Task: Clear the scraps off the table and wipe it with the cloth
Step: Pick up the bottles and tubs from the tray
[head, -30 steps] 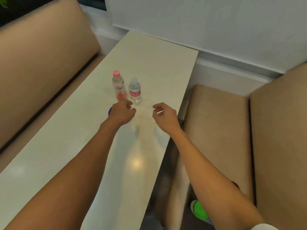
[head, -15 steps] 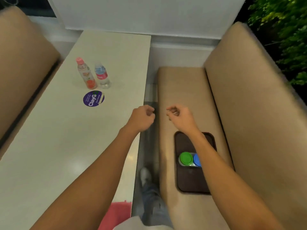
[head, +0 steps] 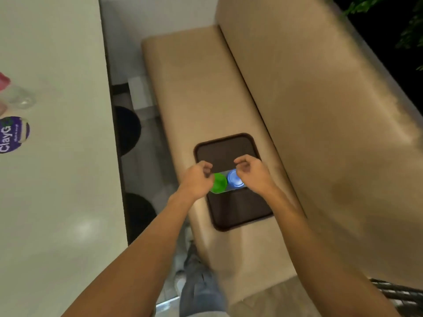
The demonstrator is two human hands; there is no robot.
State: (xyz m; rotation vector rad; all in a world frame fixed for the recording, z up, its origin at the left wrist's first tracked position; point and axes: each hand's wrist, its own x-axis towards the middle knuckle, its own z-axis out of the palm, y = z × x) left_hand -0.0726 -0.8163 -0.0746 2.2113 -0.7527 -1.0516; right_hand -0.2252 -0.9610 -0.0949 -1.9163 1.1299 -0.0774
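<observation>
The person's left hand [head: 197, 182] and right hand [head: 253, 174] hang side by side above a dark brown rectangular tray [head: 240, 209] with rounded corners, which lies flat on the tan padded seat [head: 194, 99] of a booth. Both hands are clenched loosely, fingers curled toward the palms, and neither is visibly grasping anything.

Two containers stand next to each other in the middle of the tray, seen from above. One has a bright green round lid [head: 220, 183], the other a blue round lid [head: 235, 180]. The left hand partly covers the green lid and the right hand partly covers the blue one; whether either hand touches its lid cannot be told.

The pale cream counter [head: 68, 191] runs along the left side, well apart from the hands and separated from the seat by a strip of floor. Near its left edge lies a round purple sticker [head: 14, 135] with white lettering. Just beyond it stands a blurred clear plastic bottle [head: 20, 98]. No cloth is in view.

The seat's tan backrest [head: 320, 110] rises on the right. A leg in blue jeans [head: 201, 289] shows below, between the forearms.
</observation>
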